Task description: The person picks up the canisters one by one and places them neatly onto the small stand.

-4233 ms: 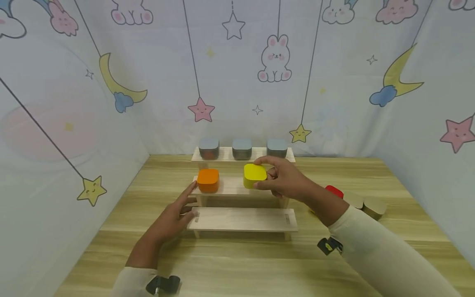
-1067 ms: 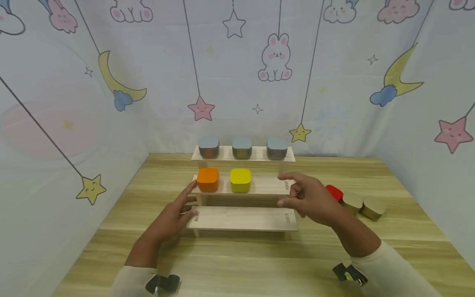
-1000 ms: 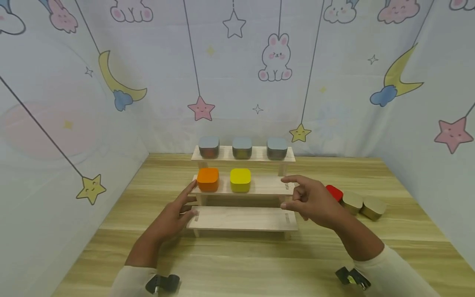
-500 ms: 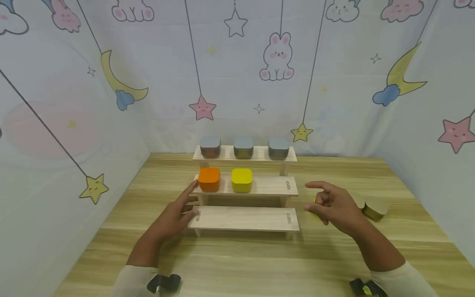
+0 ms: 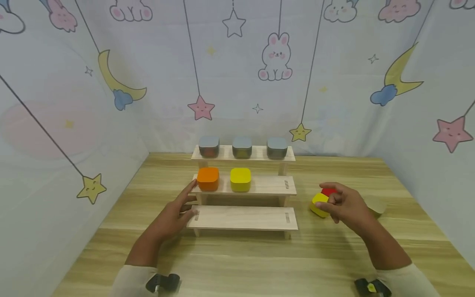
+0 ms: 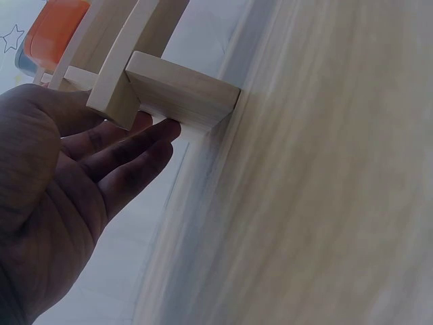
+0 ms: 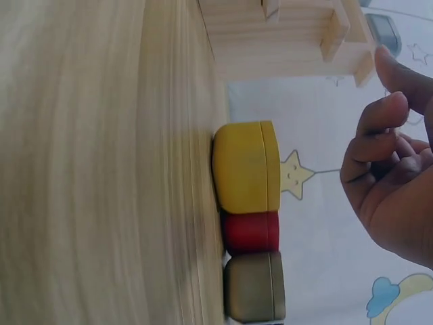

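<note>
My left hand [image 5: 172, 216] touches the left end of the stepped wooden shelf [image 5: 243, 218], its thumb at the lowest step and its index finger by the middle one. The left wrist view shows the fingers [image 6: 132, 169] stretched along the shelf's end. My right hand [image 5: 346, 206] is over a loose yellow tin [image 7: 247, 167], thumb and index finger apart and the other fingers bent, with nothing held. In the right wrist view a gap separates that hand from the tin. A red tin [image 7: 252, 232] and a gold tin [image 7: 256, 287] stand beside it.
An orange tin [image 5: 208, 179] and another yellow tin [image 5: 241, 180] sit on the middle step. The top step bears three grey tins [image 5: 242, 147]. Another part of the gold tins [image 5: 376, 205] shows behind my right hand. A printed cloth [image 5: 237, 82] encloses the wooden table [image 5: 237, 264].
My right hand set the yellow tin on the middle step beside the orange one and let go. It then moved right, to over the loose tins. The left hand stayed put.
</note>
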`<state>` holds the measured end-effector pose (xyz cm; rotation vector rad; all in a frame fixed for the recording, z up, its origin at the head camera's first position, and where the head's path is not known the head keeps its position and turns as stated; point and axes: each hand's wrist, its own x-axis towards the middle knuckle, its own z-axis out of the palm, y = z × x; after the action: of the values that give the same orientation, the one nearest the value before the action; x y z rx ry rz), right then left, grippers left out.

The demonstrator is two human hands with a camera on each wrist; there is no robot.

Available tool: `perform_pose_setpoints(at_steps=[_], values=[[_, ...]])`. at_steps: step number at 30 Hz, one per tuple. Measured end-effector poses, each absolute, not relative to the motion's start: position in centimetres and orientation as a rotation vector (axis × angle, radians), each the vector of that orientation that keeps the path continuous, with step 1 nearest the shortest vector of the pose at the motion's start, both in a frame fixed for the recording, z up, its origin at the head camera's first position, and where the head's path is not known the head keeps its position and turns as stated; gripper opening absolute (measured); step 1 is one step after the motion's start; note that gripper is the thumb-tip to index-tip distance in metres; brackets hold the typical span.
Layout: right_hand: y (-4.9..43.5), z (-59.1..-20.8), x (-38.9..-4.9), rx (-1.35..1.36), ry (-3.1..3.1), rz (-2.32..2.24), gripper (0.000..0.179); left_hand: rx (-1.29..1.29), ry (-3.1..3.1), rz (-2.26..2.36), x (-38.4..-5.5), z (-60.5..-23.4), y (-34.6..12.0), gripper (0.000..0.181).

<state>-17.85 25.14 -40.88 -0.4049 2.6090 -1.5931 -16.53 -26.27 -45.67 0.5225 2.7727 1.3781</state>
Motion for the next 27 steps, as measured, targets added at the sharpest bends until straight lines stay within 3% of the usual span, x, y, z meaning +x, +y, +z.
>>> perform_pose_setpoints(at_steps=[10, 27], values=[[27.0, -42.0, -19.1, -0.387, 2.540, -1.427, 0.084, 0.529, 2.770, 1.375, -16.6, -45.6, -26.3, 0.098], [28.4, -43.8, -20.5, -0.389, 2.610, -1.210, 0.091, 0.539, 2.765, 1.379, -16.7, -45.7, -26.3, 0.098]])
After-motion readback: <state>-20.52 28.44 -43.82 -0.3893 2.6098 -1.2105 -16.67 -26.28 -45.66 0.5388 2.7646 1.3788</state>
